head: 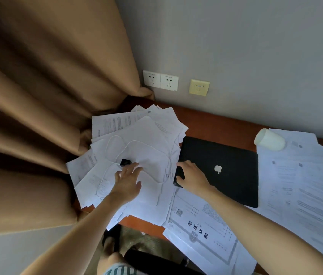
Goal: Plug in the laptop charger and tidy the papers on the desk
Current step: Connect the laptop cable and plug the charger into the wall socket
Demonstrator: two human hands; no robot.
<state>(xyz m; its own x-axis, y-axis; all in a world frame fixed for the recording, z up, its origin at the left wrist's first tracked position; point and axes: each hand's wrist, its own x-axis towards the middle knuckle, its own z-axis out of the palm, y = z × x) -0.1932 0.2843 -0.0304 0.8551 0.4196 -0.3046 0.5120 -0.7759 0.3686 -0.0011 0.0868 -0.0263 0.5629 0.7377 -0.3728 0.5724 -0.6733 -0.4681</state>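
A small black charger plug [125, 162] with a looping white cable [136, 142] lies on a messy spread of white papers [148, 132] on the left of the brown desk. My left hand [128, 180] hovers just below the plug, fingers spread and relaxed, holding nothing. A closed black laptop [228, 155] sits in the middle of the desk. My right hand [191, 176] grips the laptop's near left corner, thumb under the edge. Two white wall sockets [160, 80] sit above the desk's far edge.
More papers [303, 175] cover the right side and a printed certificate [202, 229] lies at the front edge. A white paper cup [269, 138] lies tipped at the back right. A tan curtain [47, 96] hangs at the left. A yellow wall plate [199, 87] is beside the sockets.
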